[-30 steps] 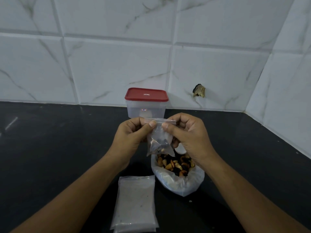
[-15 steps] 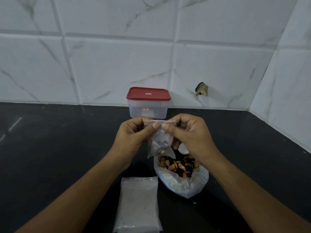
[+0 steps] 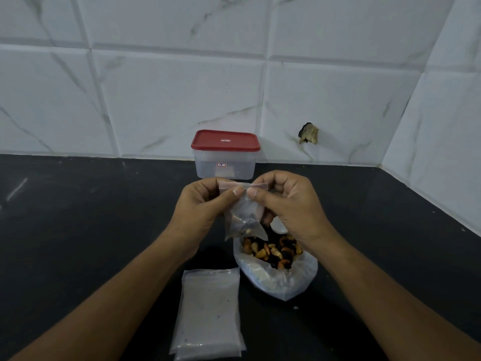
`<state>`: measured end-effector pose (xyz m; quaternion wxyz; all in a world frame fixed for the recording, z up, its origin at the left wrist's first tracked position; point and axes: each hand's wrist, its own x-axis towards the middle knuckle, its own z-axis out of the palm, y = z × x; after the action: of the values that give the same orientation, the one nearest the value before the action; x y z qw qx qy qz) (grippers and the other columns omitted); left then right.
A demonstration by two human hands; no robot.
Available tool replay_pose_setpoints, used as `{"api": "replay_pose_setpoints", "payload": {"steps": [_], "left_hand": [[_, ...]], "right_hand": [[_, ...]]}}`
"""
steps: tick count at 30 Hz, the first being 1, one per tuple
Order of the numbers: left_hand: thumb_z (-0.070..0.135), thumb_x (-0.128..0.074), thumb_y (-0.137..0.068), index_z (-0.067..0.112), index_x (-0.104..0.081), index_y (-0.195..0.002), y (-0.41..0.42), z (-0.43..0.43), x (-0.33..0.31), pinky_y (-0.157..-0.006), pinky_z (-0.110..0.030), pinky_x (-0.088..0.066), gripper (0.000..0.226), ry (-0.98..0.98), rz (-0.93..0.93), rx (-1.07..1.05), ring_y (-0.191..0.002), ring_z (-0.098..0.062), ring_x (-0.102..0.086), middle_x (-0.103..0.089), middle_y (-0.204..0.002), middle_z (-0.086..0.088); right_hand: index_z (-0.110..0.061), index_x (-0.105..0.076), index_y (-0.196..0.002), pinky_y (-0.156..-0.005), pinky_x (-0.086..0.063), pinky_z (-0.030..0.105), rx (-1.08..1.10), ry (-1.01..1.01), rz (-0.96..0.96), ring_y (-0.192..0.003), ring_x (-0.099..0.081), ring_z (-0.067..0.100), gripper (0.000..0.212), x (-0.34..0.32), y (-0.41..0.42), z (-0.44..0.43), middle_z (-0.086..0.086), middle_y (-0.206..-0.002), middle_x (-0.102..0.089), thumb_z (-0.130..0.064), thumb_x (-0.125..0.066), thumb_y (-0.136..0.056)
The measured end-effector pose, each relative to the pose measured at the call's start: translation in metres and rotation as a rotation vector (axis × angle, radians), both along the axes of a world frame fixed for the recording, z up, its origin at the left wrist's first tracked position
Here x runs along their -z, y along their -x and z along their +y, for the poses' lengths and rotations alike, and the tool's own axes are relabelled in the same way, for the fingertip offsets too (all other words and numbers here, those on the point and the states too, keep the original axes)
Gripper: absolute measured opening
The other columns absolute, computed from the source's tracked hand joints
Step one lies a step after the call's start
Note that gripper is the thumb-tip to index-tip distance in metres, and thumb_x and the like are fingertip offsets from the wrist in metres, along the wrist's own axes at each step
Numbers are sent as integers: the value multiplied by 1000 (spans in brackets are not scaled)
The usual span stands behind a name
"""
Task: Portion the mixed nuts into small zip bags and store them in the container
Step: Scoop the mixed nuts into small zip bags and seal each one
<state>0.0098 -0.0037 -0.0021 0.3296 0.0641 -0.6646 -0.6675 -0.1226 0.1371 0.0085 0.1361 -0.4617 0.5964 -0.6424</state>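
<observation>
Plastic zip bag hangs down, its top strip sideways, pinched by the left hand and right hand, with the container behind them at the counter's back edge.

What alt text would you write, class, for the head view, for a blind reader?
A left hand and right hand pinch the top of a small zip bag holding a few nuts, above an open bag of mixed nuts on a black counter. A stack of empty zip bags lies nearer; a red-lidded container stands behind.
</observation>
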Motion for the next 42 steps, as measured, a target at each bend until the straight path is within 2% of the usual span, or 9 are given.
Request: {"api": "replay_pose_setpoints", "payload": {"steps": [6, 10, 16, 19, 24, 27, 30, 36, 42], "left_hand": [[21, -69, -88, -1, -72, -107, -1, 2, 0, -78, -28, -60, 29, 41, -12, 0, -90, -21, -74, -77, -97, -14], [20, -68, -90, -2, -71, -107, -2, 2, -1, -75, -28, -60, 28, 35, -2, 0, -88, -20, -73, -77, -95, -12], [14, -71, -87, -1, -70, -98, -1, 0, -2, -69, -27, -60, 18, -37, 41, -64, -78, -13, -73, -76, -83, -4], [11, -70, -89, 0, -67, -92, -1, -4, -2, -69, -26, -59, 12, -55, 38, -47, -70, -6, -68, -72, -76, 3], [17, -72, -86, 8, -70, -82, -2, -5, -3, -77, -31, -61, 9, -59, 25, -26, -84, -16, -72, -74, -87, -6], [16, -72, -85, 9, -70, -78, -3, -3, -4, -78, -32, -61, 10, -70, 49, -16, -83, -19, -71, -73, -86, -9], [16, -73, -86, 4, -72, -84, -3, 3, -4, -81, -33, -61, 12, -25, 41, -5, -85, -22, -72, -75, -89, -14], [19, -73, -86, 4, -74, -97, -2, 7, -3, -84, -34, -62, 19, 24, 5, -3, -91, -24, -74, -77, -96, -14], [17, -73, -83, 6, -72, -87, -5, 7, -8, -76, -26, -60, 11, 25, 37, 0, -84, -18, -74, -77, -87, -9]], "right_hand": [[-8, -74, -100, -57, -56, 35, 11, -19, 7, -68, -68, 19, 5, 3, -3, 1, 4, -81, -75, -11, -75, -96], [-5, -71, -103, -58, -56, 30, -13, -2, -37, -69, -70, 13, 9, 1, -6, 2, 3, -86, -75, -9, -74, -96], [-2, -73, -98, -63, -59, 28, 13, 31, -107, -71, -70, 15, 4, -3, -5, 3, 6, -84, -74, -4, -74, -94], [-9, -76, -89, -69, -62, 35, 21, 49, -135, -73, -70, 21, 7, -6, -4, 5, 8, -82, -76, -3, -78, -90], [-14, -77, -85, -75, -62, 39, 35, 38, -122, -78, -70, 23, 11, -8, -2, 6, 8, -85, -77, -5, -79, -89], [-10, -73, -97, -78, -62, 36, 20, 26, -99, -84, -73, 19, 7, -6, -4, 6, 6, -91, -76, -6, -77, -92], [-8, -73, -105, -81, -61, 30, -17, -3, -53, -94, -75, 18, 13, -5, -7, 5, 4, -98, -77, -6, -77, -93], [-4, -76, -98, -77, -59, 28, 1, -6, -7, -88, -75, 20, 5, -5, -9, 4, 12, -92, -77, -8, -76, -94], [-5, -77, -94, -73, -58, 24, 33, -15, 2, -84, -76, 17, 5, -6, -11, 5, 9, -88, -78, -9, -79, -91]]}}
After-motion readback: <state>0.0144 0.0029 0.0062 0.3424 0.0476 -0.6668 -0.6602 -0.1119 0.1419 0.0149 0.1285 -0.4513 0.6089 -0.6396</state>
